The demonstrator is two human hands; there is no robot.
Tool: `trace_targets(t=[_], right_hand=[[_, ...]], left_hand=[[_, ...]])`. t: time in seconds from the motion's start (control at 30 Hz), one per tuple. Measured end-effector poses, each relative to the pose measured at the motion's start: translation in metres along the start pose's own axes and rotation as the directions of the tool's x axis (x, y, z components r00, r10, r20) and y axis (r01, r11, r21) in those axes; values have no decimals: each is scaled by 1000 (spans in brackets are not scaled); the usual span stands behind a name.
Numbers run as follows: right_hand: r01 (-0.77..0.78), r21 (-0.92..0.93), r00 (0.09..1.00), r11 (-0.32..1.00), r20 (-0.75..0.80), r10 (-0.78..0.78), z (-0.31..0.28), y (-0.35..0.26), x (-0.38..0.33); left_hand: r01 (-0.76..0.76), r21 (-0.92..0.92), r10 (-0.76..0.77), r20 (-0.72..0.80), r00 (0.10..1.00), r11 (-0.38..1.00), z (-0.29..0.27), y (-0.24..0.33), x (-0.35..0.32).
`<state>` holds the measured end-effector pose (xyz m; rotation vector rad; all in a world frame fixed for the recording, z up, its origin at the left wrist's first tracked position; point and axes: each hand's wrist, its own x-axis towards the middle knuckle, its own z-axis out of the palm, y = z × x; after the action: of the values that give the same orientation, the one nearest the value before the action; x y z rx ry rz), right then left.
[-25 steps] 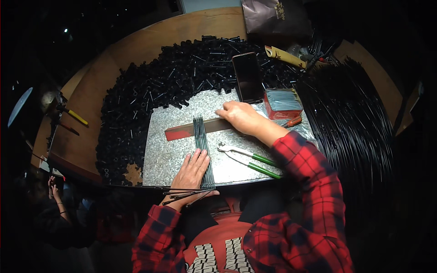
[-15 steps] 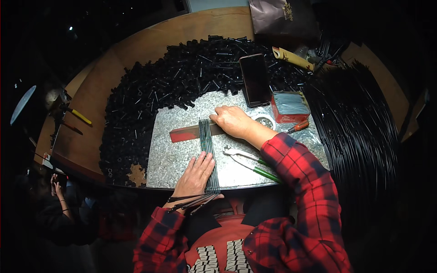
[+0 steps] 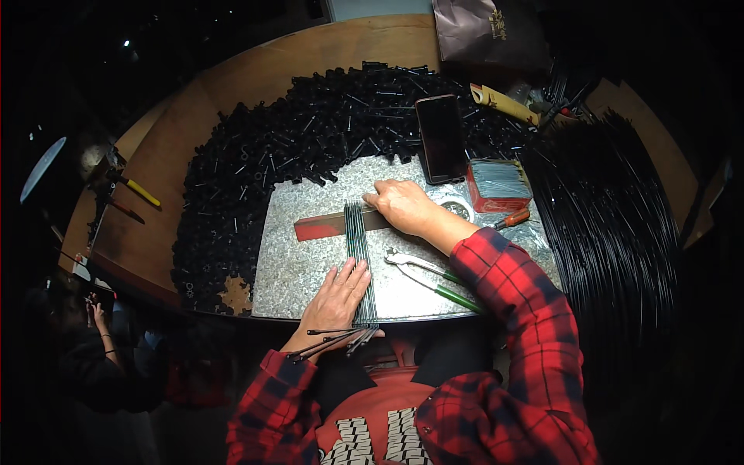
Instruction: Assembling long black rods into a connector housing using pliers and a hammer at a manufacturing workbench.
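A row of thin dark rods (image 3: 356, 236) lies side by side across a flat bar (image 3: 319, 227) with a reddish end, on a speckled stone slab (image 3: 291, 271). My left hand (image 3: 335, 298) rests flat on the rods with its fingers stretched out. Below it, their bent, black-tipped ends fan out over my wrist. My right hand (image 3: 403, 205) is closed beside the rods' far ends, over the bar. Whatever its fingertips pinch is hidden. Green-handled pliers (image 3: 443, 291) lie on the slab right of the rods.
A large heap of small black parts (image 3: 256, 155) curves around the slab. To the right are a phone (image 3: 440, 139), a red box (image 3: 496, 203) of thin grey pieces, an orange-handled tool (image 3: 513, 218) and a thick spread of long black rods (image 3: 612, 209). Another person's hand (image 3: 97, 314) shows far left.
The whole view has shifted slightly. Below my left hand, the rods' bent ends have swung, with some now bunched nearer its right side. Both hands keep nearly the same places.
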<state>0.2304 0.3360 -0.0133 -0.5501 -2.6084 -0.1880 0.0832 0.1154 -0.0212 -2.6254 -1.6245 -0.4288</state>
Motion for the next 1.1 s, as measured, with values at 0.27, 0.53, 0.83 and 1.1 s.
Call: trace_targets(t=[0.27, 0.53, 0.83, 1.1], right_hand=[[-19, 8, 1000, 1000, 11, 19, -8, 12, -14], [14, 15, 1000, 1000, -3, -14, -8, 10, -15], [-7, 20, 999, 1000, 46, 6, -9, 7, -13], [-6, 7, 996, 1000, 90, 6, -9, 6, -11]], left_hand=[[-1, -13, 1, -5, 1000, 1000, 2, 0, -1], [-4, -18, 4, -4, 1000, 1000, 2, -1, 0], [3, -17, -3, 6, 1000, 1000, 1, 0, 0], [6, -6, -6, 19, 1000, 1000, 0, 1, 1]])
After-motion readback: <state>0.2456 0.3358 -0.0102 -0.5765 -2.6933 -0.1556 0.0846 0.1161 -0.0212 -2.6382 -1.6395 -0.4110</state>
